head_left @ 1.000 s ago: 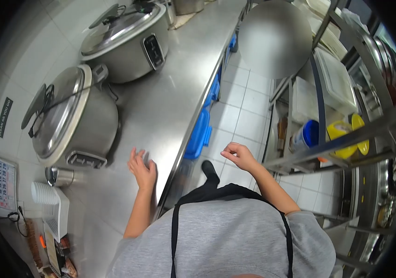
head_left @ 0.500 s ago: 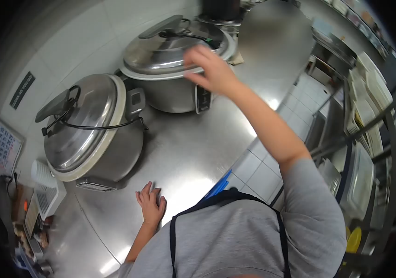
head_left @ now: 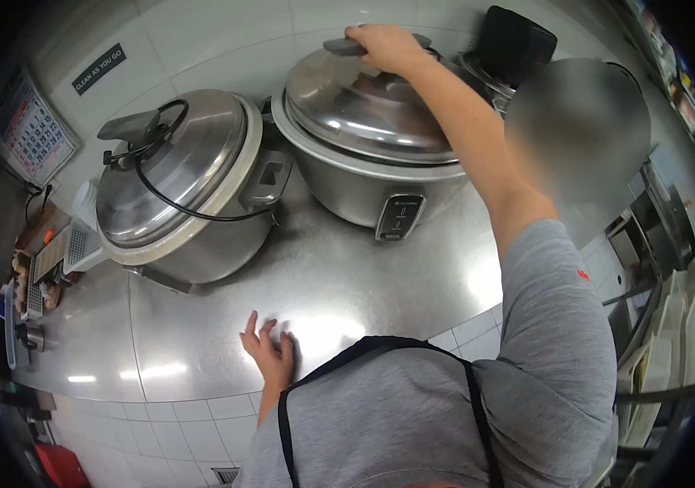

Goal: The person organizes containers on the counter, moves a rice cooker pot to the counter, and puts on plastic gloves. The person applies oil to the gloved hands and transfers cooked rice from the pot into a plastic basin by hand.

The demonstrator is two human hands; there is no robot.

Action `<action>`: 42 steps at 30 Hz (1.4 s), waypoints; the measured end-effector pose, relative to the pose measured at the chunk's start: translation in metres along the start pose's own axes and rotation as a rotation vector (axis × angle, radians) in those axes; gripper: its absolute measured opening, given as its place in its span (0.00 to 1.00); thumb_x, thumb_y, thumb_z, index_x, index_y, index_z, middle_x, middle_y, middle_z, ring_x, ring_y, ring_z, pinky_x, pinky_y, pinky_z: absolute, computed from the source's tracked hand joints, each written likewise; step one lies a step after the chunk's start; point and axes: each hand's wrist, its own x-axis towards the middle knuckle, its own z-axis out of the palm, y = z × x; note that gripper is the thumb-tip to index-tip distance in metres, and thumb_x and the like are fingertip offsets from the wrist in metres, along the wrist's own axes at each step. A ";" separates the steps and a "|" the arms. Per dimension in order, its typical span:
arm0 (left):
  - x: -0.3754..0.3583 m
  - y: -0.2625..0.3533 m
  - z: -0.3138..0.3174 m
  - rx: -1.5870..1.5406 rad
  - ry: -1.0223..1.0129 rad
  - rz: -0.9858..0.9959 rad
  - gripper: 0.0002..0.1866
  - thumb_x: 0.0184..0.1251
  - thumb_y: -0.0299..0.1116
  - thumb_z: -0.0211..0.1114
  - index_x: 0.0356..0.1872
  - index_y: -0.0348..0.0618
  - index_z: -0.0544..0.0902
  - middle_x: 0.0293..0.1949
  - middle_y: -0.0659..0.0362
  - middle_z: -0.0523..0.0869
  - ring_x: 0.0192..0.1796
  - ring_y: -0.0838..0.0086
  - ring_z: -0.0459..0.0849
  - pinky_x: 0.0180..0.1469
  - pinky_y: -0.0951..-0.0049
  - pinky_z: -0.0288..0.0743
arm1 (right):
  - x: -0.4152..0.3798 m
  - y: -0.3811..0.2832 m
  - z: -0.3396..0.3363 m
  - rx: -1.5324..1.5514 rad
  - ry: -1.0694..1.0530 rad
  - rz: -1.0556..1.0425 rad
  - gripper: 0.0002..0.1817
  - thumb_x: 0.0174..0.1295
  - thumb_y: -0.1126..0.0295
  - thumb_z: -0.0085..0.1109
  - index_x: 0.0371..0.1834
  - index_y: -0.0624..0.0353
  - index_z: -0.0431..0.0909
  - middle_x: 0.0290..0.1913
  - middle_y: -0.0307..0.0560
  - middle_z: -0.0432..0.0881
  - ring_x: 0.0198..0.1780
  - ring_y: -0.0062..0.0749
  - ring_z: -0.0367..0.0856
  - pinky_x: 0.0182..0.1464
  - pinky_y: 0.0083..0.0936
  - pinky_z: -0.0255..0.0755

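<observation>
My right hand (head_left: 388,47) is closed over the grey handle (head_left: 344,46) on the metal lid (head_left: 372,106) of a large rice cooker (head_left: 335,183). The lid sits on the cooker, and a dark control panel (head_left: 400,217) shows on its front. My left hand (head_left: 270,354) rests near the front edge of the steel counter (head_left: 347,276), fingers spread, holding nothing. A second rice cooker (head_left: 225,254) stands to the left, its lid (head_left: 181,171) on and a black power cord (head_left: 160,191) looped around the lid handle.
A blurred round area (head_left: 579,130) covers something at the right, beside a black container (head_left: 515,42). Pale trays (head_left: 669,325) stand in a rack at the right. A white basket (head_left: 83,248) and small items are on the left; a calendar (head_left: 34,126) hangs on the wall.
My right hand has gone from hovering open above the right cooker to gripping its lid handle. The view has turned, and my left hand stays on the counter.
</observation>
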 end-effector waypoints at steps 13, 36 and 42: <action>0.154 0.169 -0.001 -0.137 -0.034 0.833 0.19 0.48 0.27 0.67 0.44 0.48 0.78 0.58 0.55 0.73 0.63 0.59 0.68 0.66 0.49 0.53 | 0.018 0.100 -0.063 0.212 0.229 0.023 0.21 0.47 0.66 0.64 0.45 0.60 0.73 0.37 0.63 0.80 0.41 0.58 0.78 0.43 0.43 0.70; 0.439 0.064 -0.174 0.731 -0.114 0.595 0.09 0.61 0.37 0.59 0.36 0.45 0.72 0.37 0.57 0.80 0.45 0.58 0.78 0.43 0.58 0.73 | -0.026 0.041 -0.002 0.013 0.159 -0.042 0.19 0.51 0.73 0.60 0.48 0.51 0.69 0.45 0.42 0.77 0.49 0.44 0.75 0.46 0.38 0.71; 0.427 0.068 -0.168 0.733 -0.135 0.584 0.10 0.61 0.39 0.60 0.36 0.45 0.73 0.38 0.56 0.80 0.45 0.57 0.78 0.43 0.58 0.72 | -0.022 0.042 0.004 -0.056 0.172 -0.070 0.20 0.52 0.71 0.61 0.49 0.49 0.69 0.45 0.39 0.77 0.49 0.39 0.77 0.45 0.37 0.74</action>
